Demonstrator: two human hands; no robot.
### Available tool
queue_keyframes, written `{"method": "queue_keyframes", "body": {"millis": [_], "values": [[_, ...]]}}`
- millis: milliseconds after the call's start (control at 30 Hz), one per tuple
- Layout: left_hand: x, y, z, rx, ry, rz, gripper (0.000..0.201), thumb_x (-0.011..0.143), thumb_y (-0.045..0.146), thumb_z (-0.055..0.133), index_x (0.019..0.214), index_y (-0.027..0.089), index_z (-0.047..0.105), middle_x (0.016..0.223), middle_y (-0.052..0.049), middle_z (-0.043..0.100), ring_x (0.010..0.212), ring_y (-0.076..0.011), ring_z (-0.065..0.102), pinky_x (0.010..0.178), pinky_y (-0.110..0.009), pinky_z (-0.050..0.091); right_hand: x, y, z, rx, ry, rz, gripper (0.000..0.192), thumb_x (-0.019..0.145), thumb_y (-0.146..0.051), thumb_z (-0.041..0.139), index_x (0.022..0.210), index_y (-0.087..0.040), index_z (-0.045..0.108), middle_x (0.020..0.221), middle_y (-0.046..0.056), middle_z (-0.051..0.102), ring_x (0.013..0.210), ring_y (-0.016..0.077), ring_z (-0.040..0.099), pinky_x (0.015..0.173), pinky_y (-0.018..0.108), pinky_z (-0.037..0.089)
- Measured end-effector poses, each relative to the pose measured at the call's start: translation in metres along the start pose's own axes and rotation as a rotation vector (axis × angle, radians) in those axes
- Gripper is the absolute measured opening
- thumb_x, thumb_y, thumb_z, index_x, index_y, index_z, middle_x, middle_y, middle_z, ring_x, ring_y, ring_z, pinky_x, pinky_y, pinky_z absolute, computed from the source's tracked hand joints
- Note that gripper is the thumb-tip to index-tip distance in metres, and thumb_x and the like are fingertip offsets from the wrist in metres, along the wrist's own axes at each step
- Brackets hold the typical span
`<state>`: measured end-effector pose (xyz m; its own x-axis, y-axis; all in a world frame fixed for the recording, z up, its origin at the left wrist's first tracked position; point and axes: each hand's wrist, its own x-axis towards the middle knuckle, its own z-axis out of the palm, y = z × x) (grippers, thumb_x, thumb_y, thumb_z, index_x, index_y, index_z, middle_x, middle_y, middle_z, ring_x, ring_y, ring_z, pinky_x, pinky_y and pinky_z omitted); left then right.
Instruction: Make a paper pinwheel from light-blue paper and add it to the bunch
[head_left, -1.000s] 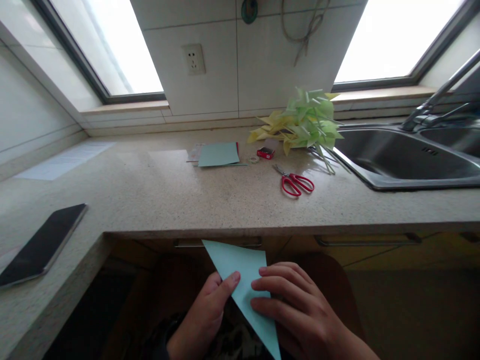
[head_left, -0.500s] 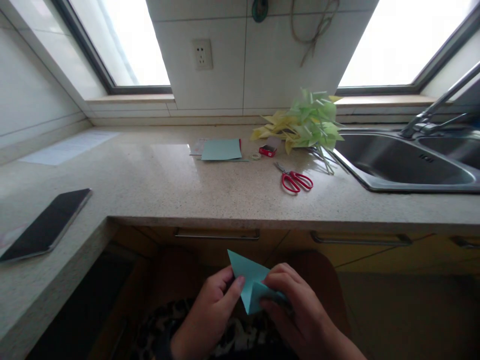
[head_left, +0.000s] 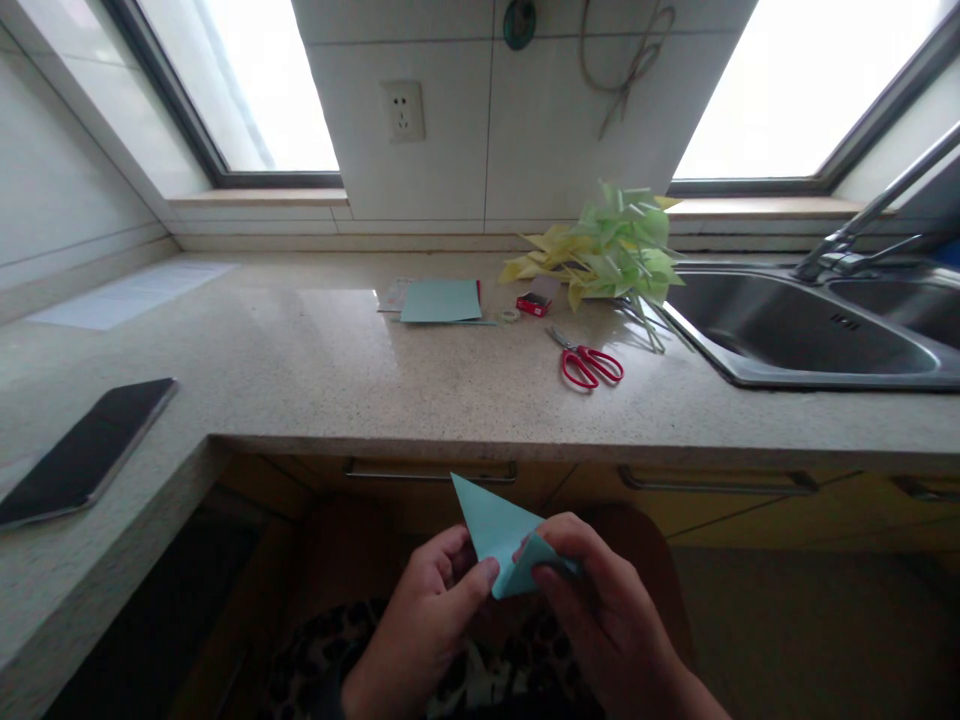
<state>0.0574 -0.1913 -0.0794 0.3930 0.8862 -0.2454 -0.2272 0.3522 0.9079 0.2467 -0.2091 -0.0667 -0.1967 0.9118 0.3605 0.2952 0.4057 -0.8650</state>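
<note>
A light blue sheet of paper [head_left: 491, 515], partly folded, is held between both hands below the counter's front edge. My left hand [head_left: 431, 605] pinches its left side, the thumb lying on the paper near the crease. At the right, my right hand [head_left: 604, 590] grips a folded-over flap between thumb and fingers, which hide part of it. One pointed corner sticks up toward the drawers. On the counter beyond lie red-handled scissors [head_left: 591, 367] and a stack of light blue paper [head_left: 441, 301].
A bunch of yellow and green paper pinwheels [head_left: 615, 250] lies beside the sink [head_left: 795, 330]. Near it are a small red box [head_left: 534, 303] and a tape roll [head_left: 509, 315]. A dark tablet [head_left: 94, 450] rests at the left, with white sheets [head_left: 135, 293] behind. Drawer handles [head_left: 431, 475] jut out below the counter.
The paper has risen slightly, and its lower point has moved up. My right hand's thumb and fingers have shifted on the flap, which stands more open. My left hand still pinches the left side.
</note>
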Motion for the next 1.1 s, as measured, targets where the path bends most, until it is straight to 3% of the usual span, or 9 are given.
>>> {"method": "queue_keyframes", "body": {"millis": [133, 333, 433, 500, 633, 733, 867, 967, 1100], "values": [[0.008, 0.001, 0.002, -0.038, 0.022, 0.006, 0.033, 0.087, 0.037, 0.075, 0.112, 0.015, 0.072, 0.101, -0.012, 0.078, 0.085, -0.0223, 0.072, 0.077, -0.032, 0.054, 0.005, 0.000, -0.002, -0.029, -0.089, -0.196, 0.024, 0.095, -0.009, 0.050, 0.110, -0.027, 0.056, 0.097, 0.002, 0.069, 0.087, 0.0180, 0.063, 0.078, 0.032, 0.051], [0.010, 0.017, -0.001, -0.008, 0.055, 0.036, 0.031, 0.087, 0.031, 0.076, 0.115, 0.018, 0.072, 0.109, -0.009, 0.078, 0.097, -0.0225, 0.072, 0.089, -0.033, 0.053, 0.011, 0.005, -0.010, -0.106, -0.174, -0.370, 0.034, 0.089, -0.002, 0.048, 0.115, -0.024, 0.052, 0.101, 0.004, 0.075, 0.083, 0.0176, 0.069, 0.085, 0.038, 0.051], [0.009, 0.029, -0.002, 0.115, -0.013, 0.057, 0.032, 0.091, 0.028, 0.071, 0.123, 0.022, 0.070, 0.116, -0.008, 0.076, 0.100, -0.0230, 0.071, 0.089, -0.034, 0.054, 0.016, 0.000, -0.019, -0.179, -0.188, -0.449, 0.032, 0.089, -0.003, 0.051, 0.115, -0.022, 0.052, 0.104, 0.006, 0.075, 0.092, 0.0187, 0.069, 0.088, 0.038, 0.051], [0.009, 0.040, -0.002, 0.238, -0.096, 0.086, 0.033, 0.095, 0.026, 0.065, 0.128, 0.024, 0.068, 0.121, -0.007, 0.074, 0.104, -0.0233, 0.069, 0.092, -0.035, 0.053, 0.020, -0.004, -0.025, -0.302, -0.161, -0.467, 0.028, 0.089, -0.005, 0.057, 0.111, -0.021, 0.056, 0.114, 0.008, 0.072, 0.109, 0.0220, 0.065, 0.094, 0.039, 0.050], [0.008, 0.060, 0.003, 0.482, -0.204, 0.116, 0.034, 0.100, 0.023, 0.057, 0.132, 0.025, 0.066, 0.121, -0.006, 0.073, 0.106, -0.0220, 0.067, 0.094, -0.034, 0.051, 0.025, -0.010, -0.029, -0.422, -0.077, -0.288, 0.015, 0.092, -0.013, 0.063, 0.101, -0.025, 0.062, 0.149, 0.008, 0.047, 0.136, 0.0272, 0.045, 0.106, 0.043, 0.045], [0.008, 0.067, 0.005, 0.537, -0.221, 0.108, 0.032, 0.103, 0.027, 0.052, 0.131, 0.024, 0.067, 0.118, -0.005, 0.073, 0.100, -0.0205, 0.066, 0.088, -0.031, 0.051, 0.029, -0.008, -0.025, -0.214, -0.036, -0.092, 0.006, 0.096, -0.021, 0.059, 0.096, -0.025, 0.063, 0.153, 0.006, 0.041, 0.132, 0.0247, 0.051, 0.102, 0.040, 0.049], [0.009, 0.067, 0.002, 0.518, -0.183, 0.081, 0.034, 0.104, 0.038, 0.049, 0.129, 0.024, 0.068, 0.115, -0.006, 0.073, 0.095, -0.0193, 0.065, 0.086, -0.030, 0.050, 0.036, -0.007, -0.018, 0.089, -0.037, 0.170, 0.008, 0.098, -0.031, 0.061, 0.095, -0.025, 0.065, 0.114, 0.004, 0.068, 0.098, 0.0172, 0.066, 0.082, 0.029, 0.056], [0.009, 0.064, -0.002, 0.370, -0.195, 0.050, 0.040, 0.100, 0.048, 0.055, 0.129, 0.024, 0.067, 0.116, -0.006, 0.073, 0.097, -0.0210, 0.066, 0.085, -0.030, 0.050, 0.040, -0.008, -0.013, 0.232, 0.036, 0.307, 0.014, 0.095, -0.038, 0.065, 0.095, -0.024, 0.067, 0.084, 0.001, 0.068, 0.073, 0.0134, 0.062, 0.063, 0.023, 0.053], [0.009, 0.053, 0.000, 0.216, -0.145, 0.065, 0.052, 0.080, 0.046, 0.081, 0.126, 0.026, 0.068, 0.116, -0.006, 0.074, 0.103, -0.0241, 0.067, 0.086, -0.030, 0.051, 0.041, -0.010, -0.005, 0.354, 0.204, 0.361, 0.021, 0.090, -0.041, 0.072, 0.086, -0.021, 0.065, 0.073, -0.001, 0.065, 0.061, 0.0116, 0.057, 0.053, 0.021, 0.049]]}}
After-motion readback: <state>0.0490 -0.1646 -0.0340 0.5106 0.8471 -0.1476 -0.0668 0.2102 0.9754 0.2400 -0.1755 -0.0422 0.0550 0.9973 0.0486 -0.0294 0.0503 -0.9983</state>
